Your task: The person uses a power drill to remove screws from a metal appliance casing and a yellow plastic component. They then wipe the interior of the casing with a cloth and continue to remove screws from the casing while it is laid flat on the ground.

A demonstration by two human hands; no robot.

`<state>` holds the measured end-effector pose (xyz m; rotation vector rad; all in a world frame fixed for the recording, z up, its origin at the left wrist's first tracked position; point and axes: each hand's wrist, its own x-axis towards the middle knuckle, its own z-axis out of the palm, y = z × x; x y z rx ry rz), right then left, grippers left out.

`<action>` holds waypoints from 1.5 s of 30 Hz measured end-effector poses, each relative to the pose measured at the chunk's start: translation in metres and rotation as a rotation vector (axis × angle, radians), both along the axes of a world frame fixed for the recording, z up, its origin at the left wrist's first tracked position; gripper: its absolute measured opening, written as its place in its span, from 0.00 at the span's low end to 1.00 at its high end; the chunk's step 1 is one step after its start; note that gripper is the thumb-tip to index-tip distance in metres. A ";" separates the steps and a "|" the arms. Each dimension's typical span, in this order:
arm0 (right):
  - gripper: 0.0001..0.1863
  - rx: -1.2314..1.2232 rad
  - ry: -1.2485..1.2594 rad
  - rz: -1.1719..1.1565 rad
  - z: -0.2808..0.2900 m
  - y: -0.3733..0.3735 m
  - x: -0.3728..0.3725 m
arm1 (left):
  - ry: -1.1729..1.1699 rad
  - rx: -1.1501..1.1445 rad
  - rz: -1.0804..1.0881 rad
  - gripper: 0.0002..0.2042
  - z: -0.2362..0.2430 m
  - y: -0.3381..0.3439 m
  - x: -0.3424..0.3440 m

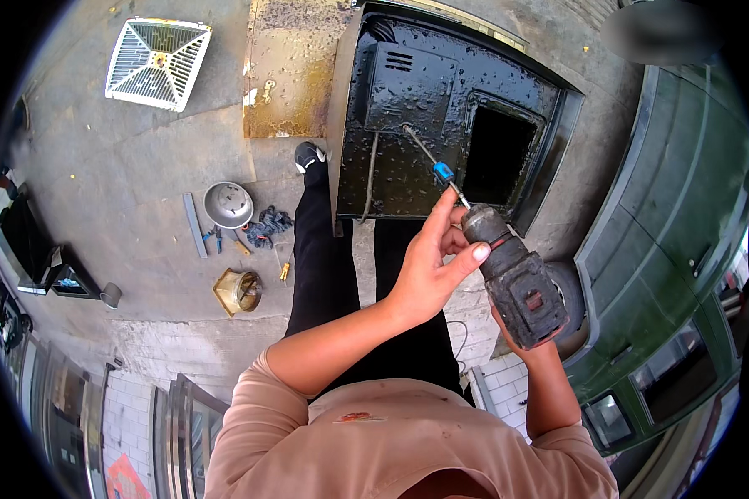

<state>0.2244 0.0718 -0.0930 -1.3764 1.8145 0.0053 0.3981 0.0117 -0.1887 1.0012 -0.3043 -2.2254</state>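
Note:
A black cordless drill (524, 287) is held in front of me, its long bit pointing up and to the left. My right hand (508, 331) grips it from below, mostly hidden by the drill body. At the front end, my left hand (431, 264) is curled against the chuck, thumb on its near side and index finger stretched along the bit. A blue sleeve (443, 172) sits partway along the bit. The bit's tip meets the lower edge of a vented box cover (412, 79) inside a greasy black metal housing (408, 175), which looks like a range hood.
A white slatted grille (159, 62) lies at the far left. Beside my foot are a metal bowl (228, 205), a rag (268, 224), a screwdriver (285, 266) and a dirty container (237, 291). A yellowed panel (287, 75) adjoins the housing. A green vehicle (674, 224) stands at right.

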 end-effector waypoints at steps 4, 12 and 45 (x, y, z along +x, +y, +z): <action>0.15 0.081 -0.043 -0.094 0.006 -0.028 -0.001 | 0.020 0.028 0.055 0.42 0.001 -0.005 -0.004; 0.14 0.231 -0.076 -0.089 0.010 -0.030 -0.040 | 0.036 0.067 0.082 0.44 0.006 -0.009 -0.038; 0.15 0.287 -0.211 -0.461 0.022 -0.072 -0.020 | 0.039 0.058 0.168 0.42 0.010 -0.016 -0.023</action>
